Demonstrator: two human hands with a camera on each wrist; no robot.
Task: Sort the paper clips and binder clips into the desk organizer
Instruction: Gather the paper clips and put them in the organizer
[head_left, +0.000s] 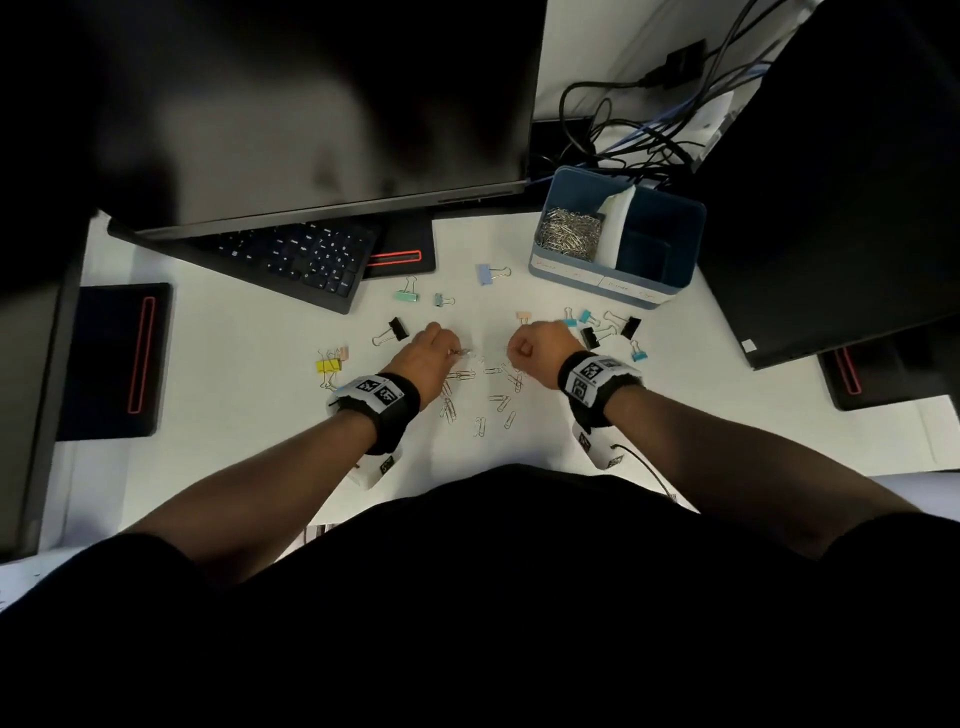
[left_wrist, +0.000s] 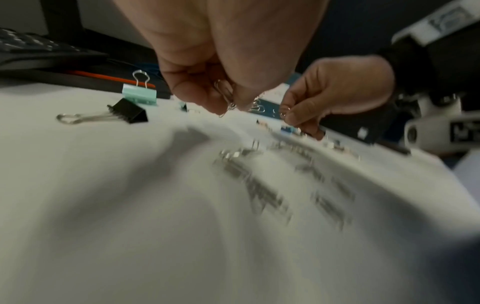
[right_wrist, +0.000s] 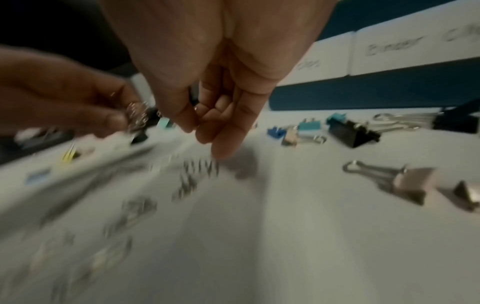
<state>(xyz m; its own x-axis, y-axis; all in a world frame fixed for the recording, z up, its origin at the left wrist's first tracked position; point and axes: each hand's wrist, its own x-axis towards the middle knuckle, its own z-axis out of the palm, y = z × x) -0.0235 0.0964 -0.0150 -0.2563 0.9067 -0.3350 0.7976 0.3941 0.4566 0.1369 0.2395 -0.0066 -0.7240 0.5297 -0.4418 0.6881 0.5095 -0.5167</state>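
From the head camera, both hands hang low over the white worktop (head_left: 234, 364), close together above a scatter of loose paper clips (head_left: 498, 400). The left hand (head_left: 423, 353) has its fingers curled around a small bunch of paper clips that pokes out at its tips. The right hand (head_left: 540, 351) is bunched into a loose fist; what it has hold of cannot be told from here. Binder clips lie to both sides: a black binder clip (head_left: 392, 331) just left of the left hand, a yellow one (head_left: 328, 365) further out, and a cluster of teal and black ones (head_left: 605, 327) just beyond the right hand. The blue desk organizer (head_left: 618, 236) stands further back to the right, its left compartment heaped with paper clips.

On the left wrist camera, the left fingers (left_wrist: 197, 96) pinch several silver clips (left_wrist: 227, 96) between thumb and fingertips, clear of the worktop. The right hand across from it pinches a single wire clip (left_wrist: 283, 112) at its fingertips.

On the right wrist camera, the right fingers (right_wrist: 226, 131) are curled downward, tips just above blurred clips; the organizer's labelled front runs behind.
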